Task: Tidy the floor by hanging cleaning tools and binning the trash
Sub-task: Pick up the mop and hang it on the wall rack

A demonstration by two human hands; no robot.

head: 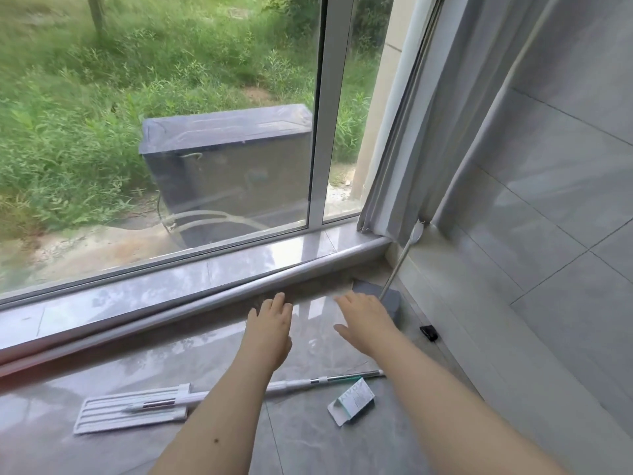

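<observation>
Both hands out over floor, holding nothing: left hand (270, 323) flat, fingers straight; right hand (363, 315) spread, relaxed. Flat mop (132, 411) lies on tiles below forearms, nearer camera than hands, head left, handle (335, 378) running right, long axis crosswise under both arms. Small carton (351, 401) just beside handle tip, under right forearm. Second tool's grey head (390, 301) just right of right hand, pole leaning up toward curtain (455, 125), right hand nearer

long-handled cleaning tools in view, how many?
2. A flat mop lies on the floor below the forearms; a grey-headed tool stands propped in the corner by the curtain. Others may be off-frame.
</observation>
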